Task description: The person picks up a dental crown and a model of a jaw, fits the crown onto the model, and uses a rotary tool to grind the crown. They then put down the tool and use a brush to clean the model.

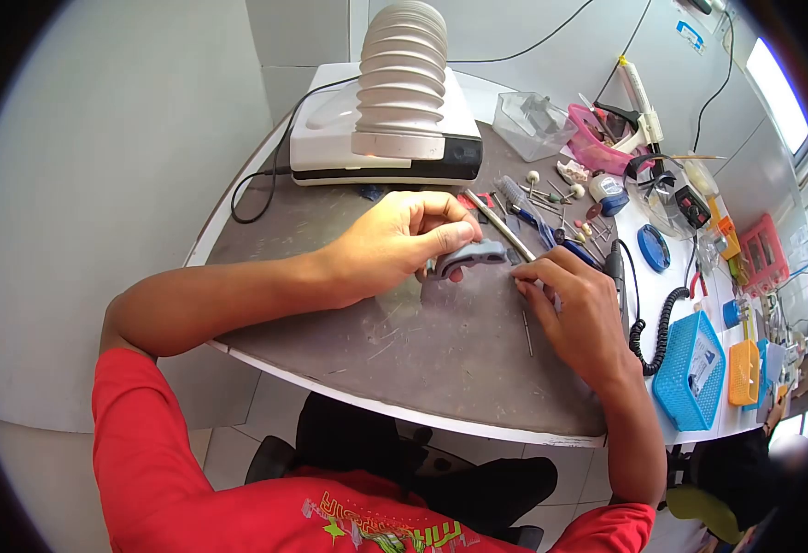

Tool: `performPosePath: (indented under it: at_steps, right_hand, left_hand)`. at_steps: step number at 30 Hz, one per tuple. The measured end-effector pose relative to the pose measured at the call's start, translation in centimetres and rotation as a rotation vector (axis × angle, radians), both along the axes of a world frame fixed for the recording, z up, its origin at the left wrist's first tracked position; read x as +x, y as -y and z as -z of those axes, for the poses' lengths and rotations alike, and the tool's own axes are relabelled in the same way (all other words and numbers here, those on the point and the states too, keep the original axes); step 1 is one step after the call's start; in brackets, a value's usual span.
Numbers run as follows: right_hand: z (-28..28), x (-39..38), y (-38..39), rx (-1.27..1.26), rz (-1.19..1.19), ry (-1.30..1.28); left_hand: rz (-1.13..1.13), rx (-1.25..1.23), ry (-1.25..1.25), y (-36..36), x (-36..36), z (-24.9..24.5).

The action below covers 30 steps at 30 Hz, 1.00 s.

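Observation:
My left hand (413,235) pinches a grey, curved piece (468,258) with a wavy, arch-like outline, raised over the brown worktop (404,341). Just to the right, my right hand (570,300) is closed with the thumb and forefinger together, near the piece's right end. What these fingers hold, I cannot tell. A long pale rod (499,224) slants down to the right forefinger. Below, a thin metal pin (527,334) lies on the worktop.
A white machine (330,129) with a ribbed hose (402,83) stands at the back. Burs (565,198), a blue-handled brush (526,207), and a blue lid (653,247) are spread right. A coiled cord (653,346) runs beside a blue basket (690,378). A pink tray (602,138) sits behind.

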State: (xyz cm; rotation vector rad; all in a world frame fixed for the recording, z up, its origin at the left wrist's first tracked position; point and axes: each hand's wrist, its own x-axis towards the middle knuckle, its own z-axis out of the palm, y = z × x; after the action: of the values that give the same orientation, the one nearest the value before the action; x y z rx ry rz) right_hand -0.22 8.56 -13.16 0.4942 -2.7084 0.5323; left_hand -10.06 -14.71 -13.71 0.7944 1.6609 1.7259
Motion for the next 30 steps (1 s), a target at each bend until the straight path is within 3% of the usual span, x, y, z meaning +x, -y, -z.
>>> performPosePath:
  at_steps: [6,9,11,12,23,25,27,29,30]
  right_hand:
    - [-0.9,0.4,0.0,-0.04,0.066,-0.039]
    - [-2.7,1.0,-0.5,-0.063,0.175,0.144]
    - [-4.1,1.3,-0.9,-0.001,0.033,0.483]
    - [-4.2,1.5,-0.8,-0.035,-0.028,0.527]
    - [-3.1,1.2,-0.2,-0.041,-0.012,0.443]
    - [-2.1,0.8,0.2,-0.114,0.08,0.087]
    - [-1.2,0.4,0.0,-0.1,0.061,0.081]
    - [-0.3,0.0,-0.6,-0.018,-0.055,0.034]
    - [0.0,-0.1,-0.5,-0.004,-0.037,0.029]
  left_hand:
    - [-0.02,-0.015,0.093,0.2,-0.8,0.2]
    - [-0.025,0.007,0.108,0.2,-0.7,0.4]
    - [-0.04,0.035,0.088,0.2,-0.6,0.4]
    - [-0.032,0.052,0.11,0.2,-0.6,0.3]
    - [-0.013,0.109,0.112,0.1,-0.6,0.6]
    - [-0.06,0.047,-0.232,-0.2,-0.2,0.7]
    - [-0.067,-0.097,-0.52,0.1,0.7,0.2]
    - [-0.047,-0.082,-0.828,-0.1,0.5,1.1]
    - [-0.045,-0.08,-0.822,-0.1,0.5,1.4]
